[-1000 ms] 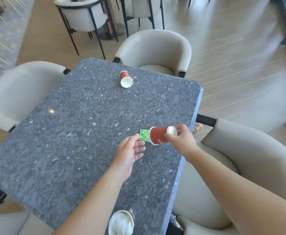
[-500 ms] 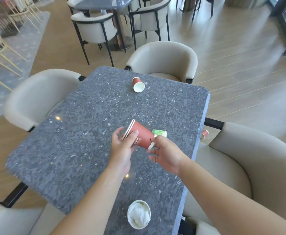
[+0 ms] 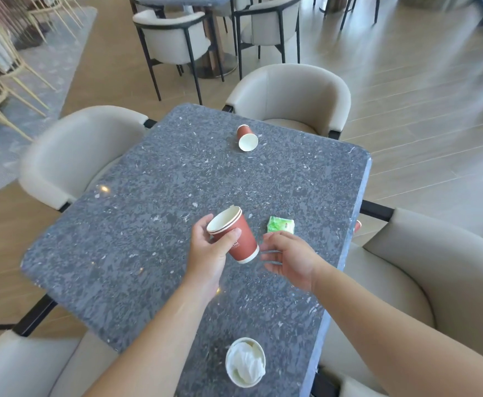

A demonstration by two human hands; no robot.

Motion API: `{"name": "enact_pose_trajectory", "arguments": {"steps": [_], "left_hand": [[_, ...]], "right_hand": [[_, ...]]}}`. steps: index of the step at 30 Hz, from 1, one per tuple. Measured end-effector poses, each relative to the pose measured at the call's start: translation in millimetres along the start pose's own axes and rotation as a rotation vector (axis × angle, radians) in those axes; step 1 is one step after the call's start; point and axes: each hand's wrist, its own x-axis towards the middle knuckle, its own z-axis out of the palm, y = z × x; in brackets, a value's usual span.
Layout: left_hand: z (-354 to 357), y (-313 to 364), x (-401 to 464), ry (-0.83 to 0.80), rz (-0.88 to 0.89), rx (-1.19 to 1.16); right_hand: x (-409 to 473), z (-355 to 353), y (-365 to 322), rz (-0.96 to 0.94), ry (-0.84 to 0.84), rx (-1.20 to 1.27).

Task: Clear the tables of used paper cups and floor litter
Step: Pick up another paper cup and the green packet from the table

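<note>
My left hand grips a stack of red paper cups near the rim, tilted with the mouth up and to the left, above the dark stone table. My right hand hovers just right of the cups' base with loosely bent fingers, holding nothing. A small green packet lies flat on the table just beyond my right hand. Another red cup lies on its side at the far end. A white cup stuffed with crumpled tissue stands near the front edge. A bit of another red cup peeks past the table's right edge.
Cream upholstered armchairs surround the table: one at the far end, one on the left, one on the right. A further table with chairs stands behind on the wooden floor.
The cup stack passed from my right hand to my left hand and turned mouth-up. My right hand let go of the cups and the green packet, which now lies on the table.
</note>
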Motion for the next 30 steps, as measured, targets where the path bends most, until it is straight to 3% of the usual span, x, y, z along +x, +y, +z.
{"name": "enact_pose_trajectory", "arguments": {"steps": [4,9,13,18,24,30], "left_hand": [[2.2,-7.3,11.9,0.002,-0.023,0.053],[4.1,-19.2,23.3,-0.013,-0.053,0.133],[4.4,-28.3,30.0,-0.014,-0.092,0.194],[1.8,-38.8,31.3,-0.017,-0.128,0.215],[-4.5,-46.8,29.5,-0.011,-0.158,0.226],[-9.0,-52.6,20.8,0.003,-0.155,0.221]], "right_hand": [[26.6,-21.6,-8.6,-0.025,0.206,-0.182],[63.4,-51.3,-13.4,-0.128,0.401,-0.808],[96.4,-66.6,-12.7,-0.192,0.378,-1.190],[124.5,-72.6,-5.6,-0.170,0.272,-1.446],[124.3,-75.3,8.8,-0.158,0.192,-1.638],[103.7,-82.1,23.5,-0.170,0.164,-1.669]]}}
